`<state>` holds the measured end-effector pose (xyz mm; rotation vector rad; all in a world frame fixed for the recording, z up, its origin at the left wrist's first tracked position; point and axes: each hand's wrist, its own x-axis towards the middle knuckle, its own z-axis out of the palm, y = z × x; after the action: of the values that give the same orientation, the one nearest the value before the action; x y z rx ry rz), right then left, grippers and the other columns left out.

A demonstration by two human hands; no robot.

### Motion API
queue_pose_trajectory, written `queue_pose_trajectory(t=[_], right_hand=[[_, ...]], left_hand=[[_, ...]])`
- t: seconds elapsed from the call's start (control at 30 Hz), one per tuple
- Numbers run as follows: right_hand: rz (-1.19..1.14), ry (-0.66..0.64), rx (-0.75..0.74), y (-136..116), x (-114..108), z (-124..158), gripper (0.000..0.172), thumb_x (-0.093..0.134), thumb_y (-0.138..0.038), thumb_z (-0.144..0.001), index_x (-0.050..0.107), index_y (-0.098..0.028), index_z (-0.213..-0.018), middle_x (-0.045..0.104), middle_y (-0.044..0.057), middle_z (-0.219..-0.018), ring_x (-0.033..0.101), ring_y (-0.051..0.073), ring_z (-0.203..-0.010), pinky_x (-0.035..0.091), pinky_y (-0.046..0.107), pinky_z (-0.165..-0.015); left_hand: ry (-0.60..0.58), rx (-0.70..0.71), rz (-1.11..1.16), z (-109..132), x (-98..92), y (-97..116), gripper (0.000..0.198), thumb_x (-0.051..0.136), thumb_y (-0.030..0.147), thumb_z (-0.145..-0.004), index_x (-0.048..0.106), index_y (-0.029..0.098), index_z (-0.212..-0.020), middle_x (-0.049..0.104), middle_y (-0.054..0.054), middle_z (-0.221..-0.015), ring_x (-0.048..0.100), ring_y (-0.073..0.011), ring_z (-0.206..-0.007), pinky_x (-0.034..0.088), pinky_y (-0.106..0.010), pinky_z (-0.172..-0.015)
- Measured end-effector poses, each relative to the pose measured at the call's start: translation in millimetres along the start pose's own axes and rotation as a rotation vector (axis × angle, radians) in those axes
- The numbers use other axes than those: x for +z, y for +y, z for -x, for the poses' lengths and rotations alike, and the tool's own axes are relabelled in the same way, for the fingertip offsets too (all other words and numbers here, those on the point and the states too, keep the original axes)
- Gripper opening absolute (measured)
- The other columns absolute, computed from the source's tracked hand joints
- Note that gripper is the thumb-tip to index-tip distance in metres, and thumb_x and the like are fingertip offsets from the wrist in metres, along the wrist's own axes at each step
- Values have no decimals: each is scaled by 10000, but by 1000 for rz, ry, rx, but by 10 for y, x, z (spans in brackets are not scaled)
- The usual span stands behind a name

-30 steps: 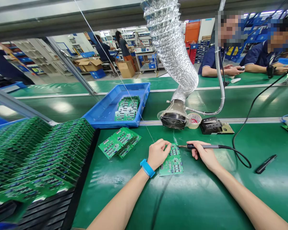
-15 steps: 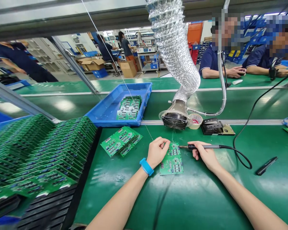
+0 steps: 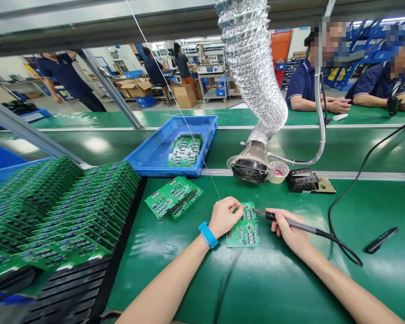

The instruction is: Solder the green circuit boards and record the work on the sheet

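Observation:
A green circuit board (image 3: 243,228) lies flat on the green bench mat. My left hand (image 3: 224,217), with a blue wristband, rests on the board's left edge, fingers pinched on a thin solder wire (image 3: 175,103) that runs up and to the left. My right hand (image 3: 288,227) is closed round a black soldering iron (image 3: 292,222). Its tip touches the top of the board, close to my left fingertips. The iron's black cable (image 3: 344,249) loops away to the right.
A small pile of boards (image 3: 173,196) lies left of my hands. A rack of upright boards (image 3: 59,211) fills the left. Behind are a blue tray (image 3: 151,155) holding boards, a silver fume duct with fan (image 3: 251,168), an iron stand (image 3: 303,181) and a black pen (image 3: 381,240). Two people sit across the belt.
The soldering iron's tip has dipped onto the board and its handle now slants down to the right. A person at the far left has walked further into view.

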<state>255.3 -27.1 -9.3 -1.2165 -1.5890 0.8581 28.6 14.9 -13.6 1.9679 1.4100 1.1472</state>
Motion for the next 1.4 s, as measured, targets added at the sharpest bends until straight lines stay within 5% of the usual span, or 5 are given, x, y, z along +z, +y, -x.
queue_pose_trajectory(t=[0.2,1.4], right_hand=[[73,-40,-210,-1,65,32,318,462,-309,-1018,751,-179,-1028,652,-21,-578,576,93,-440,474,209,-480],[119,-68,-204,24,81,52,365,436,-348,-1028,762,-183,-1013,678,0,-606,603,108,-454,475,219,-463]], left_hand=[[4,3,-19,1,-8,4,162,615,173,-779,604,168,-618,494,34,-595,410,-85,-539,287,-238,-547],[-107,68,-49,14,1,-15,161,613,145,-768,593,167,-610,477,39,-578,409,-87,-552,289,-230,-559]])
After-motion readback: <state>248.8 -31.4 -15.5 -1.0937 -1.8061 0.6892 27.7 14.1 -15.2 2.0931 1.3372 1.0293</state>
